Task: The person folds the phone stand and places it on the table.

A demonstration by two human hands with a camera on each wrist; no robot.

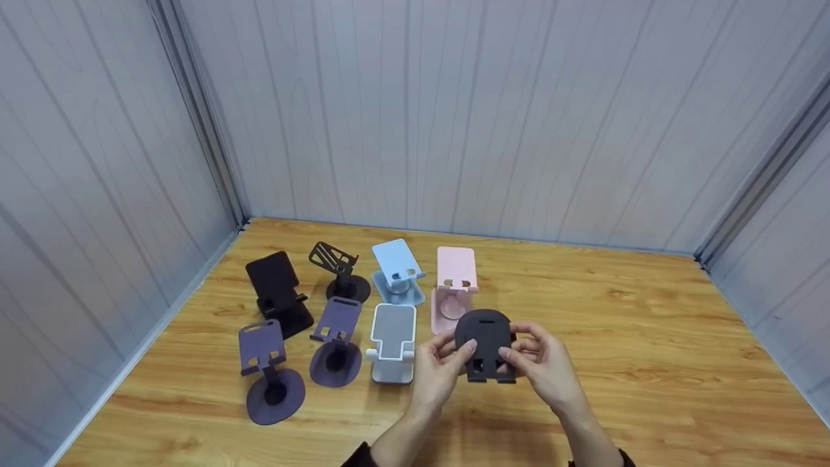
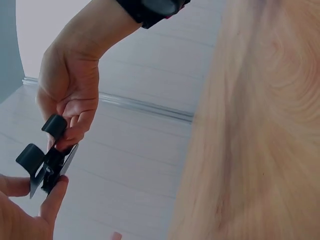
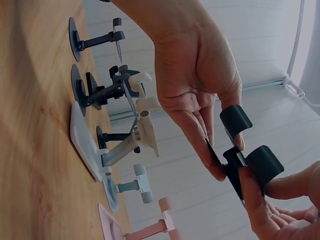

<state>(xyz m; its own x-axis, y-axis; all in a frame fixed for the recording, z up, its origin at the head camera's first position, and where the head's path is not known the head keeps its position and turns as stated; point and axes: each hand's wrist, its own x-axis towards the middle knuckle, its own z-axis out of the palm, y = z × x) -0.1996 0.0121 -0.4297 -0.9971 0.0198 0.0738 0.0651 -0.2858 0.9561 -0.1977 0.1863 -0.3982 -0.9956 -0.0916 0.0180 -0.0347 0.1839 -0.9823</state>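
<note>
A folded black phone stand (image 1: 487, 344) is held up above the table's front middle, its flat face toward the head camera and its two hooked lips at the lower edge. My left hand (image 1: 438, 373) pinches its left side, thumb on the front and fingers behind. On the opposite side my right hand (image 1: 543, 366) grips it the same way. Seen edge-on in the right wrist view, the phone stand (image 3: 235, 172) has its plates folded close together, with curved lips (image 3: 265, 164) sticking out. The pink phone stand (image 1: 456, 269) stands just behind my left hand.
Left of my hands stand several unfolded phone stands: a white-and-grey one (image 1: 393, 334), a light blue one (image 1: 397, 263), purple ones (image 1: 336, 324) (image 1: 262, 347), and black ones (image 1: 272, 279) (image 1: 334, 259). Pale panel walls (image 1: 428, 117) enclose the wooden table (image 1: 648, 363) at the back and sides.
</note>
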